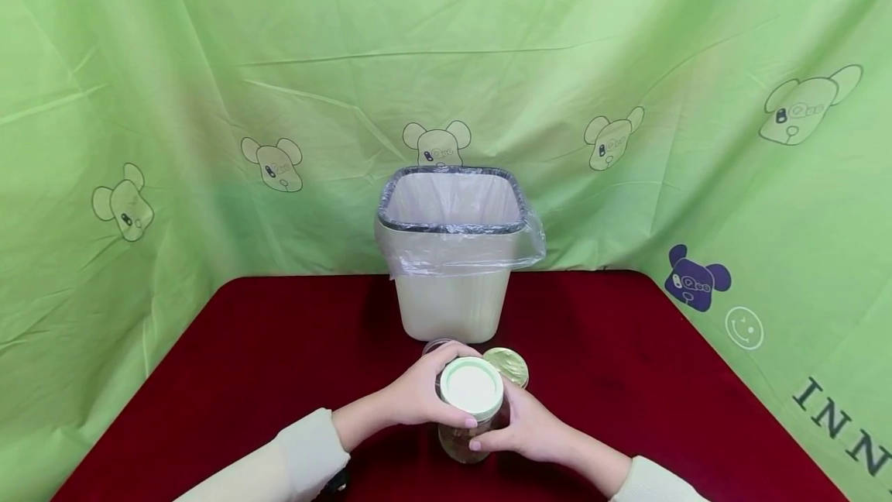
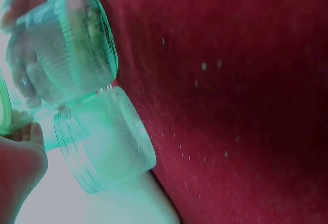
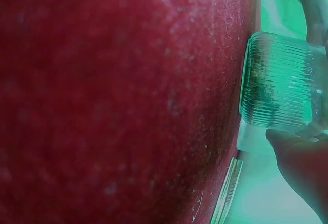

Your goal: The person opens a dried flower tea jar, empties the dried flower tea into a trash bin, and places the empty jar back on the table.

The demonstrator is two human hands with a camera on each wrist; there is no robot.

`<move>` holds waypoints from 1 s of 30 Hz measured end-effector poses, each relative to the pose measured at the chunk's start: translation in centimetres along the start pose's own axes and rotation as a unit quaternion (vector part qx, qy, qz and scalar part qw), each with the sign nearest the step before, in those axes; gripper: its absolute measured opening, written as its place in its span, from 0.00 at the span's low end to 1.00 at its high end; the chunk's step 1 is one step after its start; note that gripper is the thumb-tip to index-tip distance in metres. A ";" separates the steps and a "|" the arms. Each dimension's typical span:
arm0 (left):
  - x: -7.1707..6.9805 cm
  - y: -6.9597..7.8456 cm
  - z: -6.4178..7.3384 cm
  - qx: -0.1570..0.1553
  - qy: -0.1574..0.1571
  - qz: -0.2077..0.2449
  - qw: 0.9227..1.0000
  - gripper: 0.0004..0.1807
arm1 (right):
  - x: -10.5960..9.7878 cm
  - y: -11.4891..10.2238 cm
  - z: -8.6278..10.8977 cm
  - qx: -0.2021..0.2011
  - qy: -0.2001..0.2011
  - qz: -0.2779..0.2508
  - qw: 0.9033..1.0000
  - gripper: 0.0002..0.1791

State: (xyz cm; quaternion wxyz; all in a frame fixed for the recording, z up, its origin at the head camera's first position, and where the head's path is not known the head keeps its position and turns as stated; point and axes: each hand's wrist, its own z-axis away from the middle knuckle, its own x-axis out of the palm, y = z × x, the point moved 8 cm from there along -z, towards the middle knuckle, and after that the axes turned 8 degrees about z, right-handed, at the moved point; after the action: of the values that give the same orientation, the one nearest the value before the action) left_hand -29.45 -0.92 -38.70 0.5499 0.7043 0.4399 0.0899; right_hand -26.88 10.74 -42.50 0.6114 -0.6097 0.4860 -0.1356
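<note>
A clear ribbed jar (image 1: 461,446) with a white lid rimmed in pale green (image 1: 471,387) stands on the table, between both hands. My left hand (image 1: 418,395) curls round the lid from the left. From the right, my right hand (image 1: 533,424) grips the jar's body just under the lid. Something brownish-green lies low inside the jar (image 3: 277,78). Right behind it stands a second clear jar (image 2: 105,139), lidless with its threaded mouth showing, mostly hidden by my left hand in the head view. A loose pale green-gold lid (image 1: 507,366) lies behind my right hand.
A cream trash bin (image 1: 453,308) lined with a clear plastic bag (image 1: 460,254) stands behind the jars at the table's back. Dark red cloth covers the table (image 1: 293,355). A green printed curtain (image 1: 334,37) hangs round the back and sides.
</note>
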 end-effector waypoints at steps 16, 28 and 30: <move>0.4 1.3 1.4 -0.051 0.170 -0.083 0.981 0.39 | 0.2 -0.3 0.1 -0.010 0.001 -0.015 1.000 0.42; 0.8 1.3 2.0 -0.085 0.216 -0.101 0.968 0.40 | 0.1 -0.4 -0.1 -0.027 0.004 -0.012 1.000 0.43; 0.8 1.3 2.1 -0.086 0.210 -0.103 0.968 0.41 | 0.1 -0.4 0.0 -0.026 0.004 -0.012 1.000 0.43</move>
State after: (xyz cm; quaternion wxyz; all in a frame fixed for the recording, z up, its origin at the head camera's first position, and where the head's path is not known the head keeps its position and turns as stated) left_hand -27.06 -1.85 -38.67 0.5095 0.5707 0.6065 0.2164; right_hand -26.65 10.54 -42.20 0.5916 -0.6305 0.4846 -0.1327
